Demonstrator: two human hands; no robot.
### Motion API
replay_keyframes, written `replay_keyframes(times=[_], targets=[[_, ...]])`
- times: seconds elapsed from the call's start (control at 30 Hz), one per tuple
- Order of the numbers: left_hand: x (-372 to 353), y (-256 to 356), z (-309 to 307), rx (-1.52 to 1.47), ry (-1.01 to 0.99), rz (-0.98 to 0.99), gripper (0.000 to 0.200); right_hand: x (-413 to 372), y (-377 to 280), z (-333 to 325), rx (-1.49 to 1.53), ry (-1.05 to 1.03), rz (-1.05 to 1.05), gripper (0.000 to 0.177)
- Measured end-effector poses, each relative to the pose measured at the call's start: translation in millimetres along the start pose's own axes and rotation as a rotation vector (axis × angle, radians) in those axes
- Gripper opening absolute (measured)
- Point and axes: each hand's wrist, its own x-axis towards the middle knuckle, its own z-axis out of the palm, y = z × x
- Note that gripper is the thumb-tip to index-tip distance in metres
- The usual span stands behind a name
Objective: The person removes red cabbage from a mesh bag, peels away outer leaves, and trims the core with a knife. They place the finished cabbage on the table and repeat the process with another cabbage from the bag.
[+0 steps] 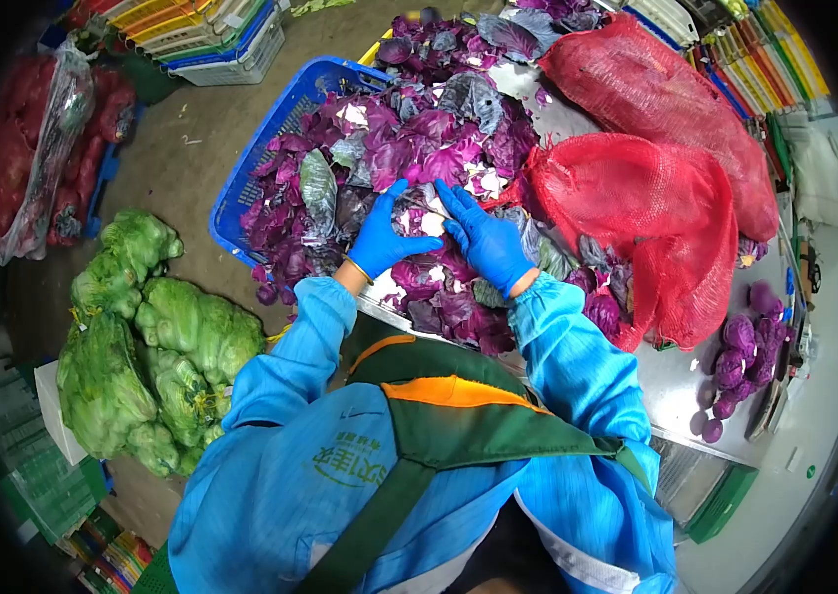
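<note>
Both hands wear blue gloves and reach over a heap of purple cabbage leaves (419, 144). My left hand (386, 238) has its thumb and fingers apart, with nothing held between them, above the leaves. My right hand (488, 241) is just across from it, fingers stretched toward the upper left over pale leaf pieces, and no held object shows. A blue crate (231, 203) full of leaves stands left of the hands. The empty-looking part of a red mesh bag (637, 188) lies right of my right hand, next to loose leaves.
Another red mesh bag (671, 94), filled, lies at the upper right. Whole purple cabbages (740, 361) sit on the metal table (671, 391). Bagged green vegetables (112, 381) are at the left, with wrapped red bags (18, 148) beyond. Stacked crates (231, 69) stand at the top left.
</note>
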Motion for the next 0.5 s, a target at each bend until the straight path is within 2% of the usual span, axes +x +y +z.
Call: replay_keyframes(times=[0.1, 0.13, 0.17, 0.23, 0.27, 0.33, 0.37, 0.4, 0.43, 0.47, 0.5], targets=[[7, -2, 1, -0.037, 0.003, -0.051, 0.103, 8, -6, 11, 0.044, 0.106, 0.110, 0.052], [9, -4, 3, -0.091, -0.001, -0.074, 0.103, 11, -9, 9, 0.142, 0.165, 0.193, 0.042], [9, -5, 4, -0.093, -0.012, -0.070, 0.103, 18, 9, 14, 0.139, 0.172, 0.202, 0.042], [6, 1, -1, 0.008, -0.111, 0.040, 0.105, 29, 61, 40, 0.358, 0.258, 0.426, 0.038], [7, 6, -6, 0.119, -0.171, 0.085, 0.111, 23, 74, 52, 0.362, 0.271, 0.430, 0.038], [10, 11, -12, 0.096, -0.229, 0.095, 0.110, 15, 80, 54, 0.330, 0.368, 0.539, 0.038], [9, 12, -16, 0.083, -0.245, 0.085, 0.109, 14, 90, 51, 0.523, 0.281, 0.677, 0.042], [11, 15, -21, 0.083, -0.242, 0.082, 0.109, 12, 66, 26, 0.440, 0.359, 0.583, 0.049], [19, 18, -28, 0.138, -0.356, 0.138, 0.108, 13, 39, 1, 0.356, 0.439, 0.487, 0.057], [27, 19, -34, 0.192, -0.471, 0.193, 0.107, 19, 28, -11, 0.355, 0.437, 0.486, 0.057], [34, 18, -35, 0.189, -0.517, 0.285, 0.105, 21, 19, -19, 0.386, 0.298, 0.291, 0.065]])
